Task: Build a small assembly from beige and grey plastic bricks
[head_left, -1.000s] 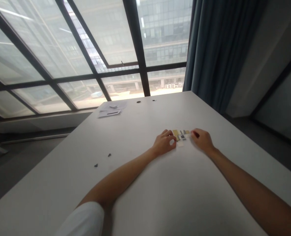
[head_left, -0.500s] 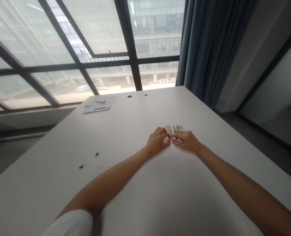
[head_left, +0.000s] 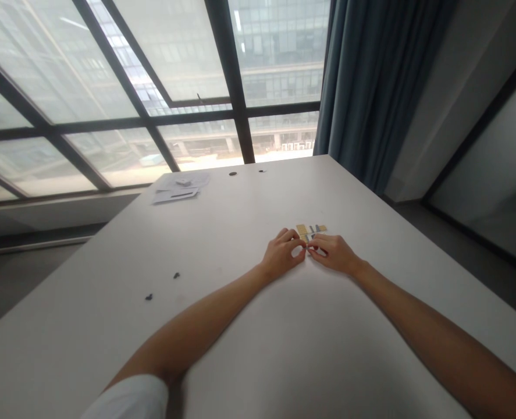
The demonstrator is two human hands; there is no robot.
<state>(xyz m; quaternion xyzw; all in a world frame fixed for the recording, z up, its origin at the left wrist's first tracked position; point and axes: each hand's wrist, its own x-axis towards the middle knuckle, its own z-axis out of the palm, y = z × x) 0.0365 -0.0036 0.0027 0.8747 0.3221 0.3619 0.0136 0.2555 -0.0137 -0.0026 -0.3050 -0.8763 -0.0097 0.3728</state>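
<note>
My left hand [head_left: 283, 252] and my right hand [head_left: 333, 254] meet fingertip to fingertip above the white table [head_left: 240, 224]. Both are closed in a pinch, thumb against fingers. Whatever sits between the fingertips is too small and too covered to name. Just beyond the hands lies a flat group of yellow, white and dark grey pieces [head_left: 302, 229], perhaps small cards or stickers. Its near part is hidden behind my fingers.
Two small dark pieces, one nearer [head_left: 149, 297] and one farther [head_left: 177, 275], lie left of my left forearm. Papers [head_left: 174, 195] rest at the far left corner. A round dark disc [head_left: 232, 174] is near the far edge. A blue curtain [head_left: 366, 99] hangs beyond the table at right.
The fingertips of both hands have drawn closer together, the right hand's pinch tightening. The whole view has shifted slightly, so everything appears a little farther right.
</note>
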